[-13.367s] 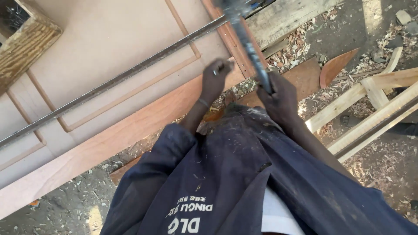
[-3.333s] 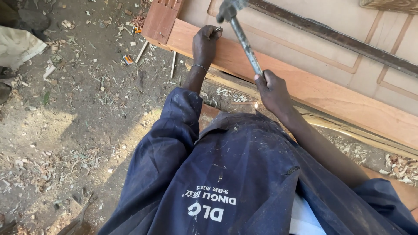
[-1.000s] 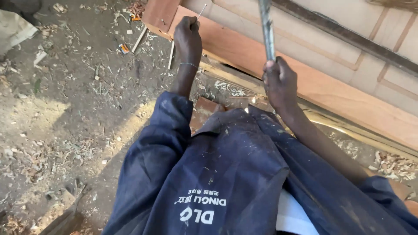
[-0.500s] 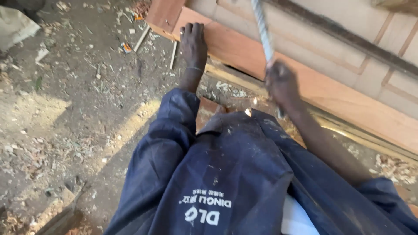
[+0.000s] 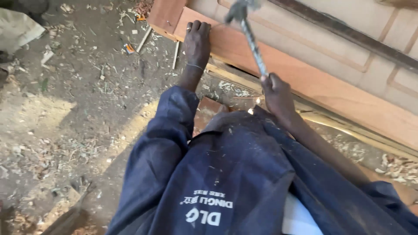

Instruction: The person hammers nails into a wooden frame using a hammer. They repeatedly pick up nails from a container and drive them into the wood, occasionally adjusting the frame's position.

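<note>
The hammer (image 5: 248,30), a dull grey metal head on a ridged steel shaft, slanted up and away from the right hand (image 5: 275,89), which was clenched around its lower end. Its head hung over the reddish-brown wooden door frame (image 5: 305,82), just beside the left hand (image 5: 197,41), whose fingers lay flat on that frame's edge.
</note>
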